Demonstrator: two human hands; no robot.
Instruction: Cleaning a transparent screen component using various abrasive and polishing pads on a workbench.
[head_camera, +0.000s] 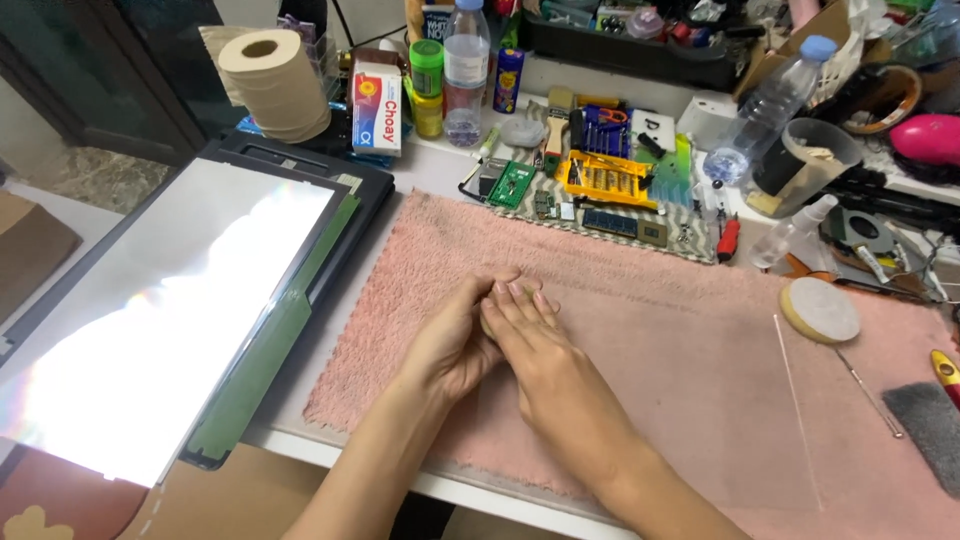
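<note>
Head view: your left hand (452, 345) and right hand (535, 345) sit together on the pink towel (640, 330), right one partly overlapping the left. Fingers of both curl in around something small and greenish (487, 322) pinched between them; only a sliver shows, so you can't tell what it is. Left grip is narrow, closed on that small piece. Right grip looks narrow too, fingertips (520, 292) pressed over the same spot, but whether it truly clamps the piece you cannot tell. The piece is near the middle-left of the towel, just above its surface, hidden mostly by your hands.

Around you: a bright reflective panel (170, 310) lies tilted to your left, with a green strip (270, 360) along its right edge. A paper roll (275, 85) stands at the back left, a clear water bottle (466, 70) behind the towel. A green circuit board (512, 184) and a yellow bit set (605, 178) lie beyond the towel's far edge. A round white pad (820, 310) rests on the towel to your right, well apart from the hands. A thin rod (795, 400) lies near it. The worktop (430, 165) is crowded at the back.
</note>
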